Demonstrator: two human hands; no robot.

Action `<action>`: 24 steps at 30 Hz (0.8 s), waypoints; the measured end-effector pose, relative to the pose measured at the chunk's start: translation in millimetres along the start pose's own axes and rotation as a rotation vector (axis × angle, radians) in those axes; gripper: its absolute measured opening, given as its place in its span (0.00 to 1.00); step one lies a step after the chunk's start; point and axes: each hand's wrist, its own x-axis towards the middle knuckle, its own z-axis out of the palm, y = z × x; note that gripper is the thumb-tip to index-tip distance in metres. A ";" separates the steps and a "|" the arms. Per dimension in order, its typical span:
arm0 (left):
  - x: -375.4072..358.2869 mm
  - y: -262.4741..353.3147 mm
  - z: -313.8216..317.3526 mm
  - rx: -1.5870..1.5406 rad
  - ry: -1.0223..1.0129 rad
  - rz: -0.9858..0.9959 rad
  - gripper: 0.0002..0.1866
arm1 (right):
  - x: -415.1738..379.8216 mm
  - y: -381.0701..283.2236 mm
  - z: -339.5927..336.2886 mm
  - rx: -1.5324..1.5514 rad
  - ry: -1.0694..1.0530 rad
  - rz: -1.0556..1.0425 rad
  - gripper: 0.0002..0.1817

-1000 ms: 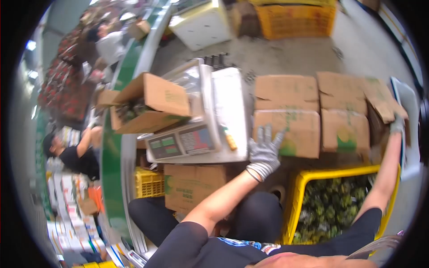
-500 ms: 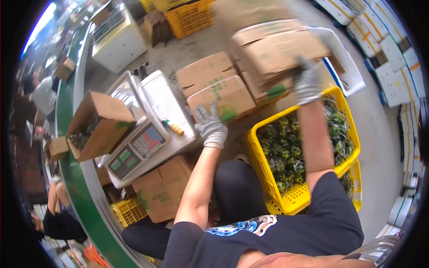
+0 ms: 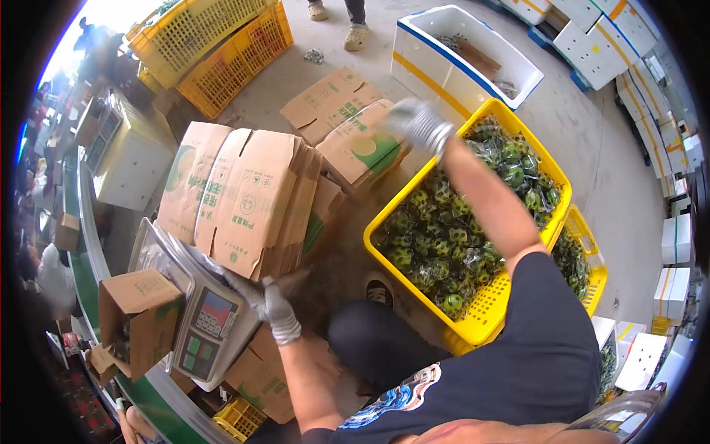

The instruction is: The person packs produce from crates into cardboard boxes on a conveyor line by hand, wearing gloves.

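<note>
A thick stack of flattened cardboard boxes (image 3: 248, 196) with green print leans on the left beside the scale (image 3: 211, 318). At its lower edge is my left hand (image 3: 279, 314) in a grey glove, thumb apart and fingers stretched toward the scale. My right hand (image 3: 421, 124), also gloved, is smeared by motion; it overlaps the edge of a second pile of folded cardboard boxes (image 3: 362, 140) in this view. Below my right forearm stands a yellow crate (image 3: 396, 203) full of green produce in clear wrapping.
An opened carton (image 3: 140, 303) sits left of the scale by the green conveyor (image 3: 151, 396). A white foam box (image 3: 429, 74) stands beyond the crate. Yellow crates (image 3: 237, 59) are stacked at the back, near a person's legs (image 3: 356, 22). White boxes (image 3: 599, 48) line the right.
The cardboard stack has gone from the right over to the left, beside the scale. My right hand has come off it. My left hand has moved left and down to its lower edge.
</note>
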 end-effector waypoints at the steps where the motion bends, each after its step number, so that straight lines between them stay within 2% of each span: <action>1: 3.5 17.2 -2.4 0.036 -0.033 0.041 0.42 | 33.9 60.0 -32.2 -0.229 0.218 0.011 0.13; 2: 6.9 34.5 -4.8 0.072 -0.064 0.083 0.41 | 60.8 129.7 -65.0 -0.378 0.449 0.129 0.16; 3: 8.1 38.2 -7.3 0.111 -0.086 0.157 0.41 | 76.8 181.1 -106.6 -0.642 0.507 0.347 0.20; 4: 9.1 41.7 -6.8 0.155 -0.104 0.235 0.41 | 80.6 250.0 -141.1 -0.700 0.587 0.284 0.22; 5: 10.2 47.1 -3.8 0.234 -0.065 0.274 0.41 | 83.0 252.6 -167.1 -0.820 0.436 0.602 0.22; 6: 8.0 48.9 -1.7 0.262 -0.051 0.264 0.41 | 73.0 279.5 -181.3 -0.886 0.495 0.496 0.24; 8: -3.4 48.5 -4.7 0.325 -0.032 0.241 0.42 | 60.4 285.8 -197.4 -0.881 0.465 0.546 0.29; 10: -28.9 35.1 -23.6 0.474 -0.077 0.194 0.43 | 80.0 378.2 -222.7 -0.692 0.518 0.779 0.33; 12: -59.9 25.5 -48.7 0.654 -0.177 0.122 0.44 | 86.2 338.1 -213.7 -0.785 0.331 0.783 0.36; 14: -100.8 7.0 -69.2 0.616 -0.167 -0.060 0.42 | 108.7 356.0 -218.5 -0.824 0.164 0.820 0.37; 16: -127.2 -1.3 -79.0 0.575 -0.145 -0.205 0.41 | 113.7 319.7 -206.1 -0.964 0.217 0.804 0.31; 18: -146.5 -1.1 -77.9 0.524 -0.096 -0.314 0.39 | 135.0 307.9 -200.5 -0.896 0.226 0.792 0.32; 21: -147.0 5.8 -77.6 0.549 -0.127 -0.300 0.38 | 157.6 255.4 -172.2 -0.901 0.298 0.763 0.33; 24: -144.6 13.9 -74.7 0.488 -0.079 -0.311 0.38 | 178.8 249.1 -149.5 -0.860 0.368 0.683 0.33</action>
